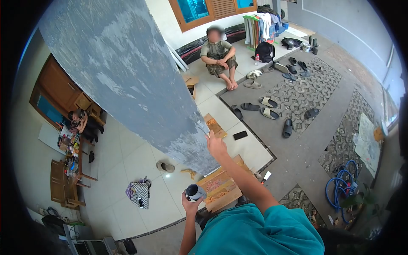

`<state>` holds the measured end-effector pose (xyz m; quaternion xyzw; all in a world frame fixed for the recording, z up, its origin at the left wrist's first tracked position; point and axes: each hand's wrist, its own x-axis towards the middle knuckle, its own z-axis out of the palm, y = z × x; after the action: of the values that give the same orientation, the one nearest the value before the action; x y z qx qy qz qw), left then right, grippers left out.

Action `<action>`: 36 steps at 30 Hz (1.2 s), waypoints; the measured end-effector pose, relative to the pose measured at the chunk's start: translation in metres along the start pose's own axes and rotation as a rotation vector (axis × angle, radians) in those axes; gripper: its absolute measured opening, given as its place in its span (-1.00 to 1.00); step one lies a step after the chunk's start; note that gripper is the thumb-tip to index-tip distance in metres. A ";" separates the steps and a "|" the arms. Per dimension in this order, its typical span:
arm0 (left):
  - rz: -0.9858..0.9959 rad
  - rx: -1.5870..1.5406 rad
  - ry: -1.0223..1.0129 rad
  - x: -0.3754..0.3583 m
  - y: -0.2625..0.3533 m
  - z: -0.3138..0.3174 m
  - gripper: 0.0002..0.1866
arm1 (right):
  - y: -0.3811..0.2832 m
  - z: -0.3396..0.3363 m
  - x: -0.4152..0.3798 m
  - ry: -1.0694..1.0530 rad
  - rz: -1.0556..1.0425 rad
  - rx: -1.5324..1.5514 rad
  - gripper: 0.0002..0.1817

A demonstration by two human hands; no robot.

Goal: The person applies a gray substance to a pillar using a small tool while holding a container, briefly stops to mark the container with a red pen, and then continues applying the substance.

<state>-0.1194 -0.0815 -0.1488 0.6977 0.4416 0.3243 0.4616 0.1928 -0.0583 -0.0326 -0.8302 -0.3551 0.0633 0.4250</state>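
A wide grey column (127, 80) with patchy, scraped paint rises in front of me. My right hand (216, 145) is raised against the column's lower right edge, fingers bunched at the surface; whether a small tool sits in them is too small to tell. My left hand (191, 204) is lower and closer to my body, wrapped around a small dark cylindrical can (194, 192) with a pale rim. Flattened cardboard sheets (221, 189) lie on the floor tiles below both hands. My teal shirt (259, 231) fills the bottom of the view.
A person (219, 55) sits on the tiles by the far wall; another (79, 121) sits at a cluttered table on the left. Several sandals (267, 111) lie on the paving, a phone (240, 135), a checkered bag (139, 193), a blue hose (340, 187).
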 end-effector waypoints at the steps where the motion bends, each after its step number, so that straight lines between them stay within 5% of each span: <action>1: 0.003 -0.026 0.009 0.003 0.002 0.001 -0.12 | 0.008 0.006 -0.008 -0.003 0.015 -0.006 -0.66; 29: 0.007 -0.002 -0.056 0.019 0.002 0.008 -0.12 | -0.008 -0.031 0.014 0.108 -0.077 0.058 -0.66; 36: 0.043 -0.046 -0.041 0.019 0.000 0.002 -0.11 | 0.051 -0.003 -0.015 0.006 0.030 -0.002 -0.64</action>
<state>-0.1104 -0.0648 -0.1488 0.7029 0.4092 0.3298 0.4793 0.2103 -0.0898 -0.0715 -0.8360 -0.3417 0.0670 0.4242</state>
